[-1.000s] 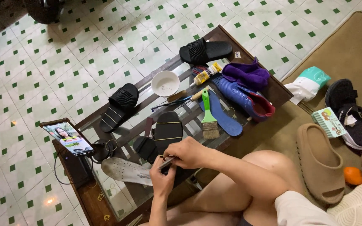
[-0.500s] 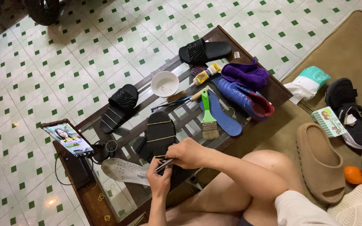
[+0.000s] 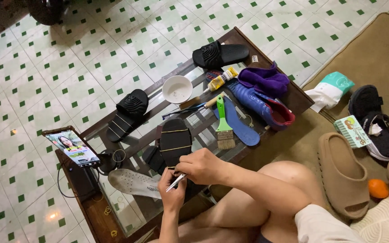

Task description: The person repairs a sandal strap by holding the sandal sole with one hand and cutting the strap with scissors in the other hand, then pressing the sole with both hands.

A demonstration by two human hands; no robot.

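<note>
Landmark: we place everything from the black flat rubber shoe sole (image 3: 175,141) banded with thin yellowish elastic, lying on the glass-topped wooden low table (image 3: 96,211).
Right hand (image 3: 202,165): at the sole's near end, fingers curled shut over its edge.
Left hand (image 3: 172,191): just below the sole, closed on a slim silver pen-like tool (image 3: 175,182).
Handling: we judge the sole light, bendy and grippy; its rim looks the best place to take hold.
Nearby: 1 green-handled bristle brush (image 3: 223,130) right of the sole, 1 white round bowl (image 3: 177,88) beyond it, 1 grey perforated insole (image 3: 133,183) to its lower left, 1 propped phone (image 3: 72,147) to its left.
</note>
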